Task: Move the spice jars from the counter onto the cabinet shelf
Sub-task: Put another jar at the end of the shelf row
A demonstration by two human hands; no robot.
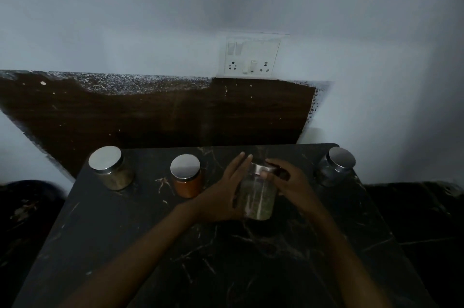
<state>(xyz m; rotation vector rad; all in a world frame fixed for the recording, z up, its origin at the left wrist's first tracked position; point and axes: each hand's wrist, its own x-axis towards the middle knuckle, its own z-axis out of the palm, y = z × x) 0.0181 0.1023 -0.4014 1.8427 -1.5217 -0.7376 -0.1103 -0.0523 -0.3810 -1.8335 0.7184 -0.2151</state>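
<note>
Just below the middle of the frame: green-filled jar (pixel 258 198) caught between both hands over the dark marbled counter (pixel 150 245). Left hand (pixel 221 197) laid flat against the jar's left side, fingers straight and close together, pointing toward the top of the frame, pressing rather than wrapping. Right hand (pixel 292 182) up at the jar's right shoulder, fingers curled over the steel lid (pixel 261 169), thumb tip across the front just under the rim, pinching the top. Jar tipped slightly, a shadow just beneath its base; too blurred to tell whether touching the counter or just off it. Further left, along the counter's far edge, orange-filled jar (pixel 187 178) upright, near the left hand's fingertips but apart. Left again, pale-filled jar (pixel 113 169), upright, well apart. Over at the counter's right corner, dark jar (pixel 335 168), contents too dim to make out. All three capped in steel. Behind, brown panel (pixel 150 117) on the pale wall (pixel 100 19), white socket plate (pixel 251 56) just above it, upper middle of the frame.
</note>
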